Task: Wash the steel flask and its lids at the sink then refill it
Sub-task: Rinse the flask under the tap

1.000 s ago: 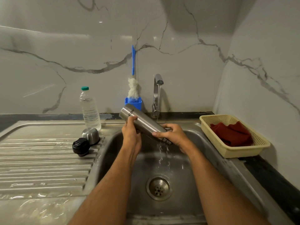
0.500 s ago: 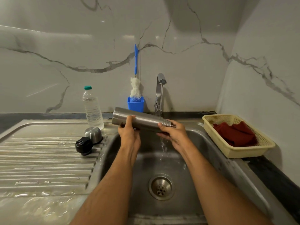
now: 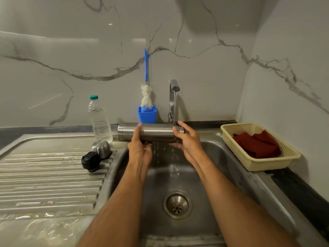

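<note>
The steel flask (image 3: 156,133) lies level over the back of the sink basin (image 3: 210,168), its mouth end to the right under the tap (image 3: 174,90). A thin stream of water falls from the tap onto that end. My left hand (image 3: 138,147) grips the flask's body from below, fingers curled up its front. My right hand (image 3: 187,139) holds the mouth end, thumb and fingers round it. On the draining board (image 3: 44,179) to the left stand the steel cup lid (image 3: 101,148) and the black stopper lid (image 3: 90,161), touching each other.
A clear plastic water bottle (image 3: 99,120) with a green cap stands behind the lids. A blue holder (image 3: 147,115) with a bottle brush (image 3: 146,90) sits by the tap. At right, a yellow basket (image 3: 267,163) holds a red cloth (image 3: 256,145). The drain (image 3: 177,205) lies mid-basin.
The flask has swung from tilted, mouth down and pouring out, to level, and has risen toward the tap. Both hands stayed on it. Water now falls on its mouth end.
</note>
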